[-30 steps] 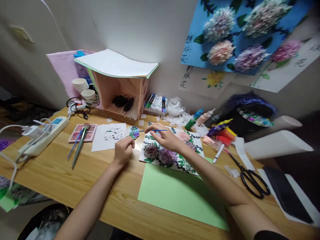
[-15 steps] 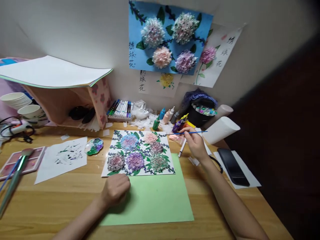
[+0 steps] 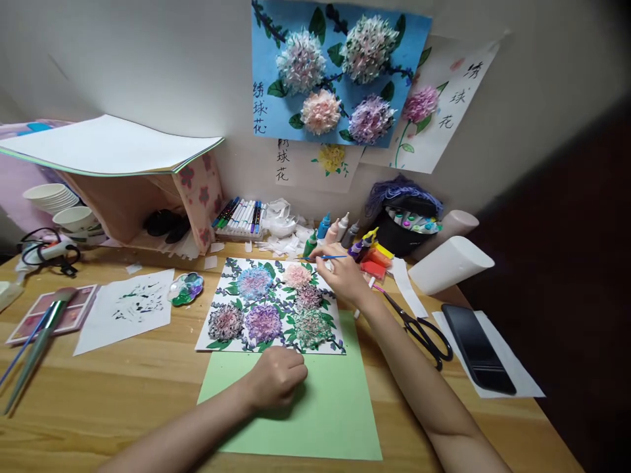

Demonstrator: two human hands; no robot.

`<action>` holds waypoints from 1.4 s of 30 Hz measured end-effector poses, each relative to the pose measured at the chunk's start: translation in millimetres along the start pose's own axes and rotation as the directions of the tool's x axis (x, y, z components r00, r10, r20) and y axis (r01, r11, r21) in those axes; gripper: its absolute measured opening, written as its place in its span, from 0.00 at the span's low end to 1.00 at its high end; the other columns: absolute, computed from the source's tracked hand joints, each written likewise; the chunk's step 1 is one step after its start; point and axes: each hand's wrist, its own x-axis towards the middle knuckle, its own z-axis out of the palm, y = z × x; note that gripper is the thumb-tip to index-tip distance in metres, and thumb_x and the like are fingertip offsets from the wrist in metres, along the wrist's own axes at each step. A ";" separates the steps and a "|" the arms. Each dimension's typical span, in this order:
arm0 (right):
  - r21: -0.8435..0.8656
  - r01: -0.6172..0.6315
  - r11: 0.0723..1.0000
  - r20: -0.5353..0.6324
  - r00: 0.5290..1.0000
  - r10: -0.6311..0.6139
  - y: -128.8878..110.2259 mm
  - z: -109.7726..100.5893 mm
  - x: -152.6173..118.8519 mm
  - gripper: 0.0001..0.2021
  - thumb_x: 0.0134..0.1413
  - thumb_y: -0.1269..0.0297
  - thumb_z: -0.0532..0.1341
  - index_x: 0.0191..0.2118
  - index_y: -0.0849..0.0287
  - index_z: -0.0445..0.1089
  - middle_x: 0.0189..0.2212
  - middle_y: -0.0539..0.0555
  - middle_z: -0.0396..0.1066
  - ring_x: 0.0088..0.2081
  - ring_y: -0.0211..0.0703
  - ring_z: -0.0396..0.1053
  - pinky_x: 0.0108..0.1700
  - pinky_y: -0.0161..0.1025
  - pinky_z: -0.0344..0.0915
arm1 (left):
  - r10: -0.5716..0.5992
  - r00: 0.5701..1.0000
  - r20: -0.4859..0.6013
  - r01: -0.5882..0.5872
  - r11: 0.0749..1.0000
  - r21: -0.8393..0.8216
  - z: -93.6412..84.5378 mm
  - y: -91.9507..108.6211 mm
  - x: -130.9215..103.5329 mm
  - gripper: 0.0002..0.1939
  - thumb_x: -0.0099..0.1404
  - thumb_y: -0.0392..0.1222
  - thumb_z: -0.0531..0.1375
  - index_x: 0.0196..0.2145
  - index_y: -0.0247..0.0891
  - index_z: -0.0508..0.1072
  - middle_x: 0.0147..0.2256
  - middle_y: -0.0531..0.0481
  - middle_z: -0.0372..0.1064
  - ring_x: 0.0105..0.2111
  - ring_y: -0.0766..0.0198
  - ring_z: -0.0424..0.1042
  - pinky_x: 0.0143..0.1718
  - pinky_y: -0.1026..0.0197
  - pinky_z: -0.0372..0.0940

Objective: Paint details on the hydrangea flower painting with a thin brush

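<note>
My right hand (image 3: 340,272) pinches a thin blue paintbrush (image 3: 335,255) above the upper right corner of the flower picture. That picture (image 3: 203,338) is a white sheet with fluffy flower heads in blue, peach, purple, pink-grey and green, among painted leaves and dark stems. The fingers partly cover its top right edge. Just below its lower edge, my left hand (image 3: 279,378) is closed in a fist over a green sheet (image 3: 340,420), and no object shows in it. A flower-shaped paint palette (image 3: 186,289) lies left of the picture.
Several paint bottles (image 3: 324,226) stand behind the picture. Scissors (image 3: 424,332) and a phone (image 3: 478,348) lie to the right. A smudged paper (image 3: 142,299) and a large brush (image 3: 42,345) lie left. Markers (image 3: 241,218) and a pink box (image 3: 202,197) line the back.
My right hand has moved left with the paintbrush, from beside the picture to over its upper right corner. My left fist has shifted right along the lower edge. The scissors are now uncovered.
</note>
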 end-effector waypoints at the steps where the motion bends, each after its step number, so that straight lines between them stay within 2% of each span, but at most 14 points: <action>1: -0.014 0.012 1.000 0.026 1.000 -0.011 1.0 7.4 3.4 0.07 0.57 0.70 0.52 0.36 0.56 0.66 0.34 0.54 0.70 0.40 0.46 0.65 0.44 0.42 0.61 | -0.006 1.000 0.001 0.006 1.000 -0.009 0.4 -0.4 -1.8 0.10 0.50 0.28 0.48 0.18 0.39 0.53 0.16 0.53 0.53 0.17 0.65 0.50 0.19 0.60 0.40; 5: -0.066 0.023 0.998 0.116 0.993 -0.016 10.3 31.7 11.6 0.07 0.56 0.70 0.52 0.36 0.57 0.67 0.32 0.55 0.70 0.39 0.46 0.65 0.43 0.42 0.62 | -0.016 1.000 0.016 0.017 0.999 -0.050 2.5 -2.2 -6.0 0.09 0.51 0.30 0.49 0.18 0.40 0.52 0.16 0.53 0.51 0.17 0.66 0.49 0.19 0.60 0.39; 10: -0.011 -0.002 1.000 0.137 0.991 0.003 18.4 43.4 16.9 0.07 0.56 0.70 0.52 0.36 0.57 0.68 0.33 0.55 0.71 0.40 0.46 0.66 0.43 0.42 0.62 | -0.011 1.000 0.005 0.011 0.995 -0.095 3.7 -3.5 -5.9 0.09 0.50 0.31 0.48 0.18 0.40 0.51 0.16 0.53 0.49 0.16 0.65 0.47 0.17 0.59 0.40; 13: 0.004 -0.004 1.000 0.151 0.989 0.004 19.3 45.5 19.1 0.07 0.56 0.70 0.53 0.36 0.57 0.68 0.33 0.55 0.71 0.40 0.47 0.65 0.43 0.43 0.62 | -0.019 1.000 -0.006 0.018 0.993 -0.116 3.9 -3.8 -6.5 0.09 0.50 0.31 0.48 0.18 0.40 0.51 0.16 0.53 0.50 0.16 0.65 0.48 0.17 0.59 0.41; 17: -0.004 -0.003 1.000 0.166 0.986 0.003 21.1 48.3 19.3 0.08 0.56 0.70 0.52 0.37 0.57 0.67 0.34 0.55 0.70 0.41 0.48 0.65 0.44 0.44 0.63 | -0.010 0.998 0.062 0.016 0.995 -0.094 5.1 -4.1 -8.7 0.09 0.52 0.32 0.48 0.18 0.40 0.51 0.16 0.53 0.49 0.16 0.66 0.49 0.17 0.60 0.42; 22: -0.017 -0.019 1.000 0.197 0.980 0.022 23.2 49.9 18.6 0.07 0.56 0.69 0.52 0.36 0.58 0.67 0.34 0.56 0.70 0.41 0.48 0.65 0.44 0.45 0.62 | -0.030 0.999 -0.012 0.028 0.990 -0.142 4.8 -3.9 -7.8 0.09 0.51 0.32 0.47 0.18 0.39 0.50 0.16 0.53 0.49 0.16 0.66 0.47 0.17 0.61 0.40; 26: -0.002 -0.051 0.999 0.221 0.974 0.050 22.4 49.2 19.5 0.06 0.56 0.69 0.53 0.35 0.57 0.67 0.34 0.55 0.70 0.41 0.47 0.65 0.43 0.44 0.62 | -0.022 1.000 0.020 0.025 0.991 -0.130 3.8 -3.6 -7.1 0.09 0.52 0.32 0.47 0.18 0.40 0.51 0.16 0.53 0.50 0.16 0.66 0.48 0.17 0.60 0.41; 30: -0.004 -0.041 0.999 0.206 0.978 0.041 22.0 48.7 20.5 0.05 0.54 0.70 0.54 0.33 0.57 0.66 0.32 0.55 0.70 0.39 0.47 0.65 0.42 0.43 0.62 | -0.011 0.998 0.059 0.016 0.996 -0.086 4.2 -3.4 -8.1 0.10 0.53 0.32 0.47 0.18 0.40 0.52 0.16 0.53 0.49 0.16 0.66 0.49 0.17 0.60 0.42; 35: -0.002 -0.034 0.999 0.169 0.985 0.034 22.8 46.7 21.2 0.06 0.55 0.71 0.53 0.32 0.57 0.65 0.31 0.54 0.70 0.38 0.46 0.65 0.42 0.43 0.61 | -0.007 0.999 0.041 0.011 0.994 -0.105 4.4 -3.8 -8.3 0.09 0.52 0.32 0.47 0.18 0.40 0.51 0.16 0.53 0.49 0.16 0.66 0.49 0.17 0.60 0.42; 38: 0.010 -0.027 1.000 0.136 0.990 0.025 24.1 46.6 21.2 0.06 0.56 0.70 0.52 0.34 0.56 0.65 0.32 0.54 0.70 0.39 0.46 0.65 0.43 0.43 0.61 | 0.001 0.996 0.084 0.005 0.997 -0.074 4.4 -4.0 -9.0 0.09 0.52 0.32 0.48 0.18 0.40 0.51 0.16 0.53 0.49 0.16 0.66 0.50 0.17 0.60 0.43; 42: 0.019 -0.026 1.000 0.159 0.987 0.022 26.1 50.3 20.6 0.07 0.58 0.68 0.51 0.35 0.56 0.66 0.34 0.55 0.70 0.40 0.47 0.66 0.44 0.43 0.62 | 0.007 0.996 0.094 -0.002 0.998 -0.060 4.9 -4.3 -10.3 0.09 0.52 0.33 0.49 0.19 0.40 0.52 0.16 0.53 0.49 0.16 0.67 0.50 0.17 0.60 0.42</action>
